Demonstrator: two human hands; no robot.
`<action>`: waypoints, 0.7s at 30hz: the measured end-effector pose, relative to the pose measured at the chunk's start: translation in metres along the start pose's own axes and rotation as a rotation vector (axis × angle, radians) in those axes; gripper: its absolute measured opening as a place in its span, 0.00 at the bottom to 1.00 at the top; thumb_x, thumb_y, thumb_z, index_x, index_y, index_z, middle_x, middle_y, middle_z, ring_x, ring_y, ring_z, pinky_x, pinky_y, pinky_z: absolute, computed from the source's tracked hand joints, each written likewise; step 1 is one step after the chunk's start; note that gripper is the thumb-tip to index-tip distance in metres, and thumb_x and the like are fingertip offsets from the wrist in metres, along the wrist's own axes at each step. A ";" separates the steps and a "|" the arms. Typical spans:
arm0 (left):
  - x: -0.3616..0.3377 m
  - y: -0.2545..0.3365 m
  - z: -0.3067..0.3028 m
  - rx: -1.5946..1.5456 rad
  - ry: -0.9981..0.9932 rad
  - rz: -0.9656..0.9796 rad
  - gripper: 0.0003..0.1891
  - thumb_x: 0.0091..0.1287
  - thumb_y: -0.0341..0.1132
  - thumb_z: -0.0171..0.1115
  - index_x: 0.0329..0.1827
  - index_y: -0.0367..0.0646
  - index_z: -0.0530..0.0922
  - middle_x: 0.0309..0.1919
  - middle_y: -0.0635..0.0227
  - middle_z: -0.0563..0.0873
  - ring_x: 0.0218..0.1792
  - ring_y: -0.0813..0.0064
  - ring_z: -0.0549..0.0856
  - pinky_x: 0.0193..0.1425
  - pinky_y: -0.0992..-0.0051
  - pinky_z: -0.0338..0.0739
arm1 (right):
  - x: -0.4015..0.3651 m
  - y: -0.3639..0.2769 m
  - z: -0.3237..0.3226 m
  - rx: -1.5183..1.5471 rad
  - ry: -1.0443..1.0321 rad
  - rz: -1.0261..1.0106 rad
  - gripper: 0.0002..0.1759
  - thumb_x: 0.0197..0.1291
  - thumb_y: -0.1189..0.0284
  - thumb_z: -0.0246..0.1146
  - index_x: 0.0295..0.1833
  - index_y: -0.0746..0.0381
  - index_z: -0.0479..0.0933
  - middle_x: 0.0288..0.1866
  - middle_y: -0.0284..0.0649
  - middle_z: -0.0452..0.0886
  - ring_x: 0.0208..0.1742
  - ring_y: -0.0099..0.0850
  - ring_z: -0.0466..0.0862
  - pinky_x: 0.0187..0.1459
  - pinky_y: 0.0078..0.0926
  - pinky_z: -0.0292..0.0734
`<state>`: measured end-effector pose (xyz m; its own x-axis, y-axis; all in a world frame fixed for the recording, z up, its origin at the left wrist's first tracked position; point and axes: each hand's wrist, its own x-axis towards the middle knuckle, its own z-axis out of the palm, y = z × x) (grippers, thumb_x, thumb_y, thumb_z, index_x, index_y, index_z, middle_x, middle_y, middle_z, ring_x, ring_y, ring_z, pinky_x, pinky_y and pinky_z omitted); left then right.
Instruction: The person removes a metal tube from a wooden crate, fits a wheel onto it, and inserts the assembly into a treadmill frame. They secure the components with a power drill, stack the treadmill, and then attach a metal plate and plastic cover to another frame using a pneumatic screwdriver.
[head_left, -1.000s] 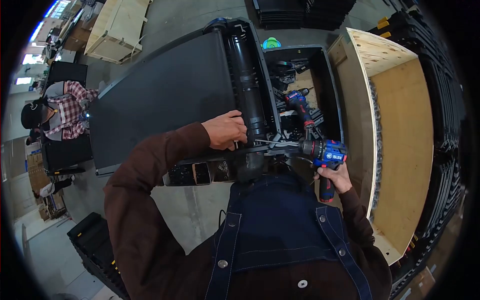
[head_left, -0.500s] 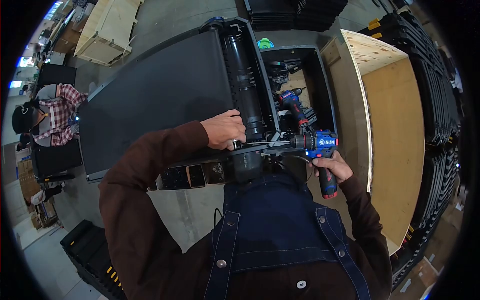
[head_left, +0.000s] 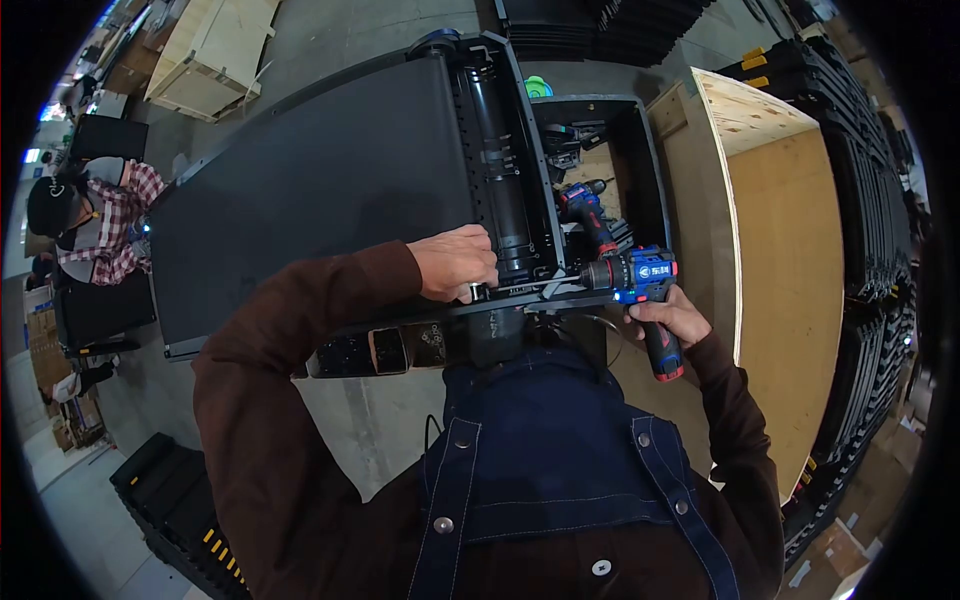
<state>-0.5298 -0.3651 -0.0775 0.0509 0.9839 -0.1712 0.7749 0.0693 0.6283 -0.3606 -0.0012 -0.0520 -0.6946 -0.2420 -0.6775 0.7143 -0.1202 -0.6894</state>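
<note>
The right hand (head_left: 682,315) is clamped round the grip of a blue-and-black cordless drill (head_left: 645,275) with red trim, held at the near end of a black belt conveyor (head_left: 330,170). On the drill's blue housing a round white emblem (head_left: 643,271) sits beside white characters (head_left: 658,270), too small to read with certainty. Its long, slim driver bit (head_left: 565,280) points left along the conveyor's near edge, toward the left hand (head_left: 455,262). That hand's fingers are bent and close together at the near end of the belt, by a small shiny metal piece (head_left: 478,292); whether they grip it or only touch it, I cannot tell. A dark roller (head_left: 495,130) runs alongside the belt. Beyond it, an open black bin (head_left: 650,150) holds a second cordless drill (head_left: 590,208) in the same blue, black and red, with no lettering legible. To the right stands an open plywood crate (head_left: 785,250), its visible boards unprinted. At far left, a co-worker in a checked shirt (head_left: 115,215) wears a dark cap (head_left: 50,207) with a pale, unreadable mark.
</note>
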 end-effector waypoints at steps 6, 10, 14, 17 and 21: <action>0.001 0.002 0.000 0.020 -0.019 -0.024 0.18 0.54 0.34 0.74 0.49 0.42 0.86 0.41 0.67 0.85 0.53 0.63 0.77 0.69 0.64 0.64 | 0.004 0.001 0.001 -0.007 0.007 -0.002 0.11 0.59 0.74 0.72 0.44 0.65 0.80 0.34 0.38 0.84 0.28 0.26 0.83 0.34 0.24 0.80; 0.001 0.001 0.000 0.030 0.003 -0.008 0.18 0.54 0.33 0.71 0.48 0.40 0.86 0.41 0.65 0.84 0.52 0.62 0.77 0.67 0.64 0.66 | 0.010 0.003 -0.001 -0.007 -0.014 -0.023 0.13 0.59 0.74 0.72 0.46 0.67 0.80 0.36 0.40 0.85 0.29 0.26 0.83 0.35 0.24 0.81; 0.003 0.004 -0.005 0.017 -0.030 -0.036 0.17 0.54 0.33 0.72 0.48 0.40 0.86 0.41 0.65 0.84 0.52 0.62 0.77 0.67 0.64 0.66 | 0.011 0.004 -0.004 -0.031 -0.025 -0.031 0.18 0.60 0.71 0.72 0.53 0.66 0.80 0.41 0.41 0.87 0.31 0.25 0.84 0.36 0.23 0.82; 0.005 0.005 -0.005 0.023 -0.049 -0.054 0.18 0.53 0.34 0.74 0.48 0.41 0.86 0.40 0.66 0.84 0.53 0.62 0.77 0.67 0.63 0.66 | 0.017 0.014 -0.014 -0.070 -0.055 -0.028 0.17 0.60 0.71 0.72 0.52 0.67 0.80 0.42 0.41 0.88 0.31 0.24 0.84 0.36 0.22 0.82; 0.007 0.006 -0.006 0.000 -0.052 -0.066 0.19 0.52 0.34 0.76 0.48 0.42 0.86 0.41 0.67 0.84 0.53 0.62 0.77 0.67 0.64 0.66 | 0.011 0.009 -0.002 -0.044 -0.031 -0.078 0.14 0.61 0.72 0.72 0.49 0.66 0.81 0.40 0.41 0.88 0.31 0.24 0.84 0.37 0.22 0.82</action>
<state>-0.5285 -0.3568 -0.0709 0.0323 0.9673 -0.2516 0.7773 0.1339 0.6147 -0.3618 -0.0025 -0.0663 -0.7443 -0.2637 -0.6136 0.6534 -0.0973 -0.7507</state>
